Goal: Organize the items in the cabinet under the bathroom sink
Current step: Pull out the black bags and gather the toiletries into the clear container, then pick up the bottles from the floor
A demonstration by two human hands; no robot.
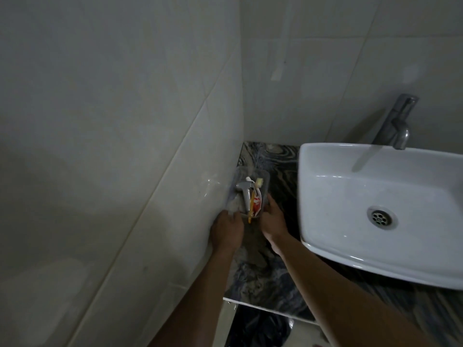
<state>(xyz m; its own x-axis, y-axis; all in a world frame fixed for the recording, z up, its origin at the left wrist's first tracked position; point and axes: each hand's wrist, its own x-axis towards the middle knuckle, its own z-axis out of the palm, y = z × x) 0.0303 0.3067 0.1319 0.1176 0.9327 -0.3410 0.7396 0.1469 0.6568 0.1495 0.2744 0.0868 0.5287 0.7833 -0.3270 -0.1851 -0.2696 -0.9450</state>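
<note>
Over in the far-left corner of the counter (273,169), right against the tiled wall (125,121), sits the clear container (244,171), and both hands are on it. The picture is dim and soft, so detail is scarce.

The container's see-through walls are hard to trace. Its near end disappears between the two hands. The left hand (226,230) shows only its back and knuckles. Its fingers (234,216) bend in at the near-left corner with the tips tucked out of sight, so I cannot tell whether they clamp the rim or just rest there. The right hand (271,221) has its fingers (270,200) pressed together and fairly straight, lying along the container's right wall, with the thumb hidden. Low in the frame, under the counter's near edge, a black bag (260,326) is cut off by the bottom border.

On the count, that is one container holding three things. They are one toothbrush (253,199) with an orange handle poking out toward the hands, one red-and-white toothpaste tube (258,204), and one metal fitting (244,194) whose exact kind I cannot make out. Two hands, two bare forearms.

To the right there is one white sink (325,156), its right side running out of frame, and one faucet (395,121) at its far rim.

The container lies just beyond the knuckles, between the two sets of fingers.
</note>
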